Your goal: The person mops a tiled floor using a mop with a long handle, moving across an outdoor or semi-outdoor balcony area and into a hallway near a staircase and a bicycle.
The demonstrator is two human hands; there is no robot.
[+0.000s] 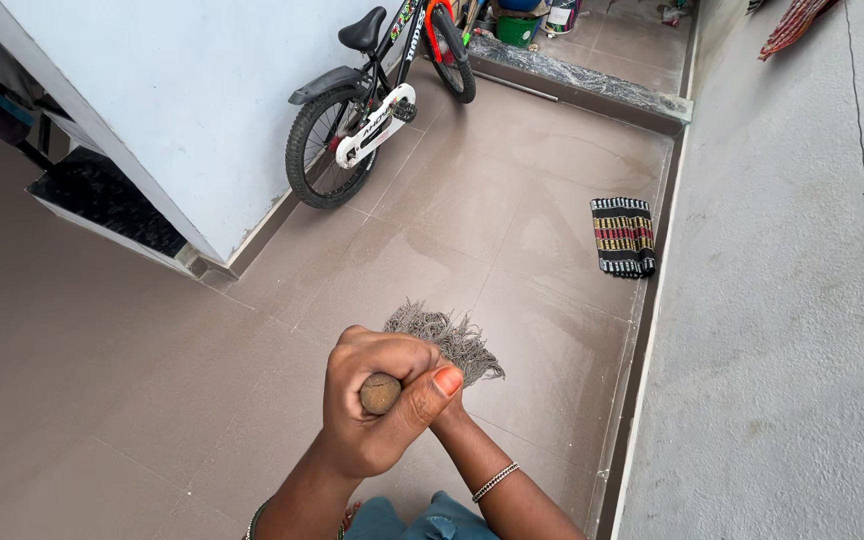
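My left hand (pixel 377 405) is closed around the rounded top end of a wooden mop handle (pixel 380 394), seen end-on, with the thumb lying across it. My right hand (pixel 450 412) sits just below and behind the left on the same handle, mostly hidden; only its wrist and a thin bracelet show. The grey stringy mop head (pixel 452 340) rests on the brown tiled floor (pixel 512 190) just beyond my hands.
A small black bicycle (pixel 367 105) leans by the white wall (pixel 182 90) at the top. A striped folded mat (pixel 622 235) lies by the raised grey ledge (pixel 772 300) on the right. A black doormat (pixel 102 195) lies at the left; buckets stand beyond a stone step (pixel 572 75).
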